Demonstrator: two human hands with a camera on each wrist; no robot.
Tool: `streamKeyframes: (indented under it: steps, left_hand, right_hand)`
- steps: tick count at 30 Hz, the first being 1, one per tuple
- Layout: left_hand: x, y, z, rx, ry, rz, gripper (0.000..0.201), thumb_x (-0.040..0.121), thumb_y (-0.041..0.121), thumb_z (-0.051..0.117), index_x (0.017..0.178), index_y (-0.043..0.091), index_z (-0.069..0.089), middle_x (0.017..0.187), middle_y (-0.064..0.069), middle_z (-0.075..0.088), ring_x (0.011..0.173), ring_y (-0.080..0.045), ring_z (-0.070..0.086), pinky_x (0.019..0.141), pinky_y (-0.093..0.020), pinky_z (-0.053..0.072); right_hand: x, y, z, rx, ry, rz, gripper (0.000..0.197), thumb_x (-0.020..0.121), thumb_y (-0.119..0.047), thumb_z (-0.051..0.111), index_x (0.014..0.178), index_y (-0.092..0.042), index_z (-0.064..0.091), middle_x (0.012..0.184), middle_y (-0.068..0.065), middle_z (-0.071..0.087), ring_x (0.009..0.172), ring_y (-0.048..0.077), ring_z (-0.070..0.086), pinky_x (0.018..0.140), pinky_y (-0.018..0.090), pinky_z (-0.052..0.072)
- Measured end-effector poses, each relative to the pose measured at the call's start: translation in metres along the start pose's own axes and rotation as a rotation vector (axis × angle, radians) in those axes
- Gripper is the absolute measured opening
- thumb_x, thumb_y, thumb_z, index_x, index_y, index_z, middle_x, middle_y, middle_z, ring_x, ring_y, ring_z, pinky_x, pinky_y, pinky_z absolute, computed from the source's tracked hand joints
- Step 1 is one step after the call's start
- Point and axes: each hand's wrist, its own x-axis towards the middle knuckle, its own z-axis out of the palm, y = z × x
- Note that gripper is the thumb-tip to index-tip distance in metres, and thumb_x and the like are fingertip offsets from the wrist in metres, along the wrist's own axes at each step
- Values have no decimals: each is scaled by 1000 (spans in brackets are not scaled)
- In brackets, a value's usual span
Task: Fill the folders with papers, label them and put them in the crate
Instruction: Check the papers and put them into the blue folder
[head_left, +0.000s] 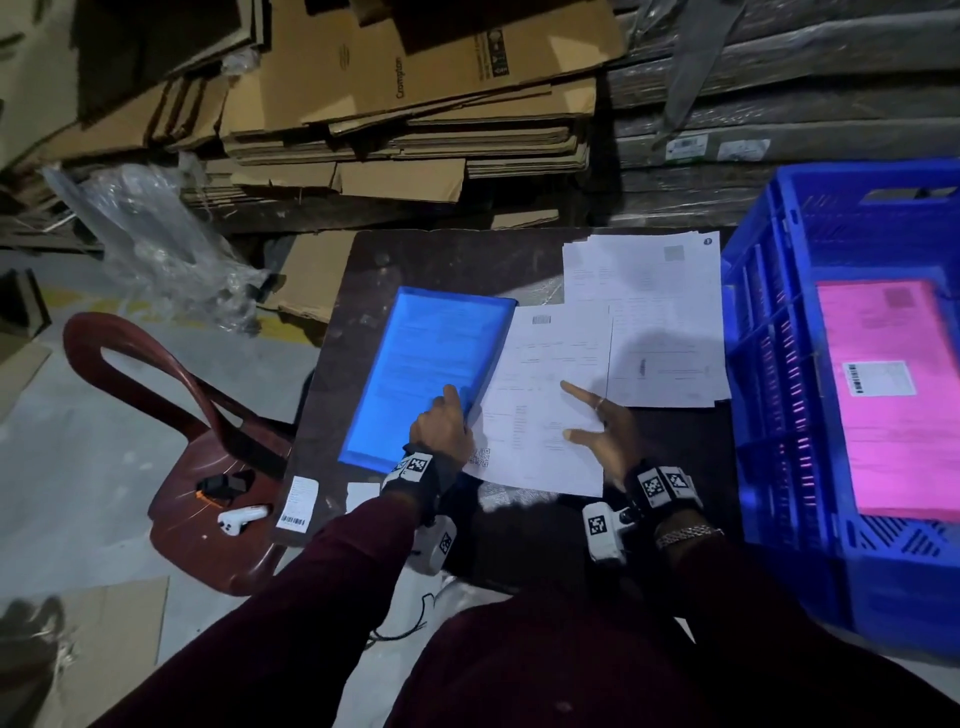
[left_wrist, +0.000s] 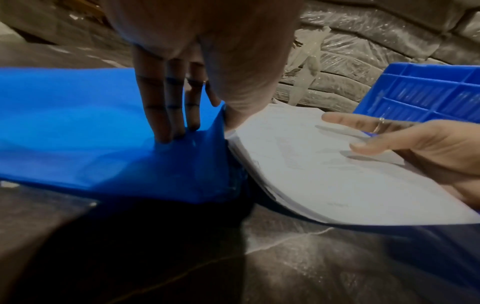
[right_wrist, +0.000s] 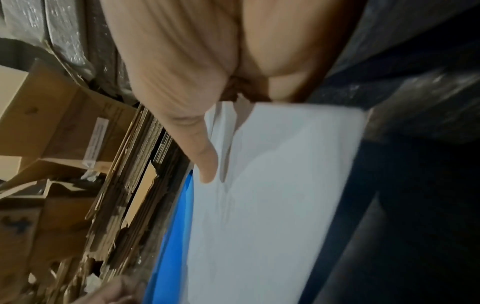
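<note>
A blue translucent folder (head_left: 431, 374) lies on the dark table (head_left: 374, 270). My left hand (head_left: 452, 410) holds its open right edge, fingers (left_wrist: 166, 115) pressed flat on the cover and the thumb tucked at the opening. My right hand (head_left: 582, 410) grips a stack of white papers (head_left: 540, 405), thumb (right_wrist: 202, 152) on top. The stack's left edge is inside the folder's mouth, and the sheets curve up off the table (left_wrist: 324, 174). On the right stands a blue crate (head_left: 769, 364) with a labelled pink folder (head_left: 893, 415) lying inside.
More loose papers (head_left: 649, 291) are spread at the table's back right. Two white labels (head_left: 296, 501) lie by the front left corner. A red plastic chair (head_left: 208, 467) with small devices stands to the left. Flattened cardboard (head_left: 405, 130) is stacked behind the table.
</note>
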Motion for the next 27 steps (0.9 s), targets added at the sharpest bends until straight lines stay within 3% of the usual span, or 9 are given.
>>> streamKeyframes:
  steps: [5, 8, 10, 12, 15, 20, 24, 27]
  left_hand:
    - [-9, -9, 4, -157, 16, 12, 43, 70, 6, 63, 109, 8, 43, 89, -9, 62, 79, -37, 60, 62, -36, 34]
    - [-19, -21, 7, -286, -43, 28, 41, 71, 17, 70, 103, 17, 45, 90, -4, 64, 83, -29, 60, 67, -38, 44]
    - [-26, -28, 6, -358, -87, 2, 39, 72, 22, 71, 100, 25, 44, 92, 1, 63, 84, -22, 60, 71, -38, 49]
    - [-30, -33, 8, -389, -105, 12, 39, 72, 17, 71, 100, 26, 45, 92, 3, 62, 83, -20, 61, 69, -34, 49]
    - [-33, -34, 7, -427, -75, -3, 36, 70, 7, 71, 98, 20, 52, 89, 3, 64, 82, -16, 61, 67, -27, 45]
    - [-36, -34, 10, -490, -32, -16, 17, 67, 9, 72, 78, 16, 62, 86, 2, 67, 81, -17, 62, 66, -27, 48]
    - [-34, -40, 18, -493, -48, 38, 11, 71, 5, 69, 74, 15, 72, 119, -1, 68, 110, -18, 63, 87, -26, 48]
    - [-30, -53, 18, -509, 60, 49, 25, 71, -1, 67, 90, 14, 72, 126, -4, 63, 117, -25, 60, 90, -31, 48]
  right_hand:
    - [-3, -2, -6, -73, 82, -25, 58, 79, 15, 65, 129, -15, 65, 130, 1, 62, 104, -14, 57, 88, 2, 40]
    - [-4, -2, -6, -94, 99, -43, 55, 82, 13, 64, 129, -15, 64, 129, 0, 62, 110, -10, 54, 90, 0, 37]
    - [-5, -2, -4, -84, 116, -50, 54, 83, 13, 63, 130, -13, 64, 124, -1, 64, 99, -19, 56, 85, 0, 39]
    - [-6, -2, -1, -60, 120, -67, 54, 83, 16, 61, 131, -9, 62, 128, -1, 60, 98, -26, 53, 84, -1, 38]
    - [-7, 1, 4, -40, 133, -80, 55, 83, 17, 60, 131, -9, 61, 132, -1, 57, 106, -24, 51, 89, 0, 38]
    - [-9, 1, 4, 32, 193, -69, 55, 82, 17, 61, 128, -11, 64, 131, -4, 60, 116, -17, 51, 92, 3, 39]
    - [-10, 1, 10, 43, 182, -91, 55, 82, 17, 60, 129, -11, 63, 132, -4, 62, 121, -7, 54, 95, 7, 41]
    - [-12, 4, 20, 75, 199, -76, 56, 82, 17, 60, 129, -13, 64, 129, -6, 62, 118, -7, 56, 93, 7, 42]
